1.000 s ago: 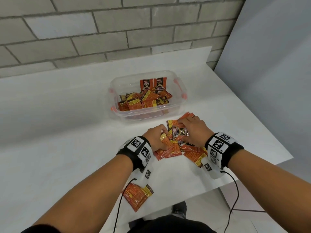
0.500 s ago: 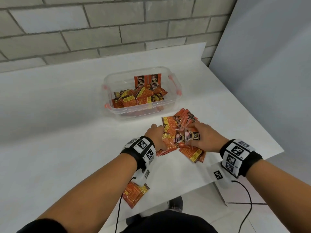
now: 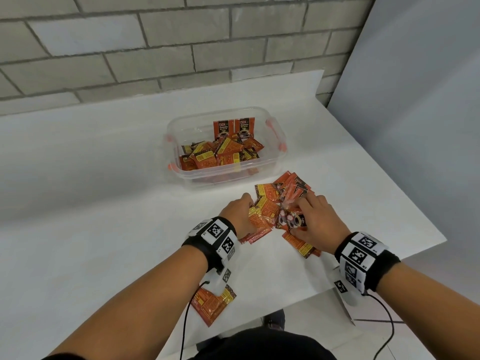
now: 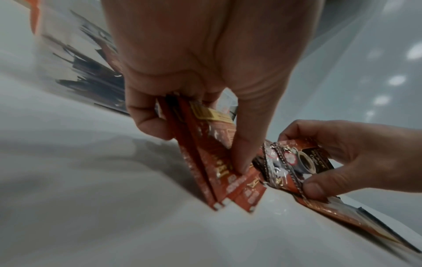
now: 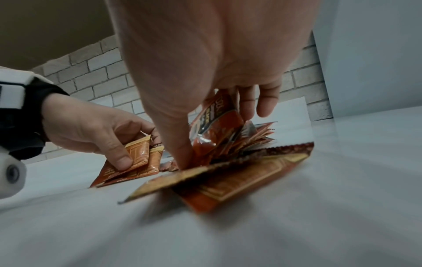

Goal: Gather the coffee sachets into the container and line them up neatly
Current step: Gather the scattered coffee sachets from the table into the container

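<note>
A heap of orange coffee sachets (image 3: 281,201) lies on the white table just in front of a clear plastic container (image 3: 276,131). My left hand (image 3: 240,213) pinches a small stack of sachets (image 4: 212,162) between thumb and fingers at the heap's left side. My right hand (image 3: 313,220) grips a bunch of sachets (image 4: 294,162) with dark fronts, thumb below and fingers above (image 5: 219,130). Inside the container lie many loose sachets (image 3: 220,157), and two stand upright (image 3: 233,128) against its far wall.
A few sachets (image 3: 211,302) lie apart near the table's front edge, partly under my left forearm. A brick wall runs behind the table and a grey panel stands to the right. The table's right edge is close to my right wrist.
Both hands have drawn slightly toward me while still holding their sachets. The heap has spread, with more sachets fanned out toward the container. The head view has shifted a little.
</note>
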A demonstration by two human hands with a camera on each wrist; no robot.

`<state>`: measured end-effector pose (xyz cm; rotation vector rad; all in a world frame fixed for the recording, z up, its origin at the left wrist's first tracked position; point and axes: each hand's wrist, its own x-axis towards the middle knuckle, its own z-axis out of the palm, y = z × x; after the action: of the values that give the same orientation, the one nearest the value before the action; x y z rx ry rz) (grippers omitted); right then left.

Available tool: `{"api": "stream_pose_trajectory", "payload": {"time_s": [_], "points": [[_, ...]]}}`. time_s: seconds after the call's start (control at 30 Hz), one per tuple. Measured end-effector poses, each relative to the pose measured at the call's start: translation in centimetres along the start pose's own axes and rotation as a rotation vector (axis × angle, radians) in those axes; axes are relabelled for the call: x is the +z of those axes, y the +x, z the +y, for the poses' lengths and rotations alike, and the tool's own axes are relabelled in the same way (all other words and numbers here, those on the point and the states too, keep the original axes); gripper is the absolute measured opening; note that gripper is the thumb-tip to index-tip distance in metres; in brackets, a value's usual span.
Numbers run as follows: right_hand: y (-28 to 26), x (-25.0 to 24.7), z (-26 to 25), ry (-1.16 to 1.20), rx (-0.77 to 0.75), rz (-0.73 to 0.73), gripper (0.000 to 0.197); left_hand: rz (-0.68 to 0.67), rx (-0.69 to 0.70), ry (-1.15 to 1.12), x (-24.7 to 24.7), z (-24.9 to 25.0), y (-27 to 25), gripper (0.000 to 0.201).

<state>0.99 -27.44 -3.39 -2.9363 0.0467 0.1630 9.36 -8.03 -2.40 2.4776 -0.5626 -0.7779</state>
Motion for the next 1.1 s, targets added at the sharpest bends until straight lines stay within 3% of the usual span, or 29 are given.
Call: {"api": "stream_pose_trajectory", "payload": {"time_s": [0.27, 0.5, 0.6, 0.7, 0.83, 1.0, 1.1], "points": [[-0.2, -0.3, -0.6, -0.048, 0.016, 0.001, 0.058, 0.022, 0.015, -0.059, -1.5, -1.5, -0.6, 0.046], [0.0, -0.9, -0.8, 0.259, -0.027, -0.092, 0.046, 0.113, 0.026, -0.278, -4.6, -3.0, -2.6, 0.018], [0.2, -1.1, -1.0, 0.341, -0.056, -0.085, 0.039, 0.205, 0.032, -0.414, -6.9, -3.1, -4.0, 0.016], [1.1, -2.8, -1.9, 0.531, 0.015, -0.104, 0.04, 0.332, 0.003, -0.576, -10.0, -3.5, -4.5, 0.016], [5.1, -6.8, -3.9, 0.818, 0.062, 0.042, 0.036, 0.525, -0.022, -0.69, -13.9, -4.1, -2.9, 0.013], [13.1, -8.4, -7.3, 1.07, 0.169, 0.211, 0.044, 0.578, -0.165, -0.583, -14.9, -4.9, 0.6, 0.014], [16.9, -8.1, -9.5, 1.021, 0.245, 0.228, 0.053, 0.484, -0.277, -0.389, -14.5, -5.1, 2.6, 0.058]]}}
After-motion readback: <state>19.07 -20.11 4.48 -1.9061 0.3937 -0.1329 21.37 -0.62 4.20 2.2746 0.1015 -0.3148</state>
